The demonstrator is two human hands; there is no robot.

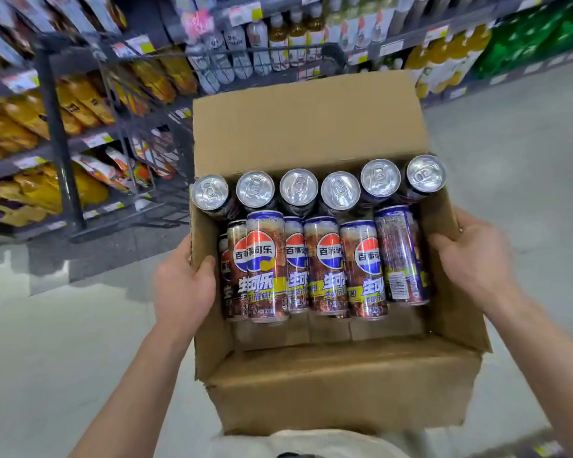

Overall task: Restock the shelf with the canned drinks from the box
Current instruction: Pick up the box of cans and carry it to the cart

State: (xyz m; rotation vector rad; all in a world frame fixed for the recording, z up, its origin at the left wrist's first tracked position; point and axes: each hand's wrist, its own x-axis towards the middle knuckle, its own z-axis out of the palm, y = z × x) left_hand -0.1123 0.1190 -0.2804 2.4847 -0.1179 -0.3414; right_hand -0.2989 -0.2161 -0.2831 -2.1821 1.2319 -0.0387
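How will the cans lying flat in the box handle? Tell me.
Lying cans are smooth cylinders on their sides: likely to roll if the box tilts. Their glossy printed walls may be slippery.

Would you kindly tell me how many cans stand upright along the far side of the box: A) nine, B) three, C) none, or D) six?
D: six upright cans show their silver tops in one row along the far wall of the box, while the other cans lie on their sides nearer the person.
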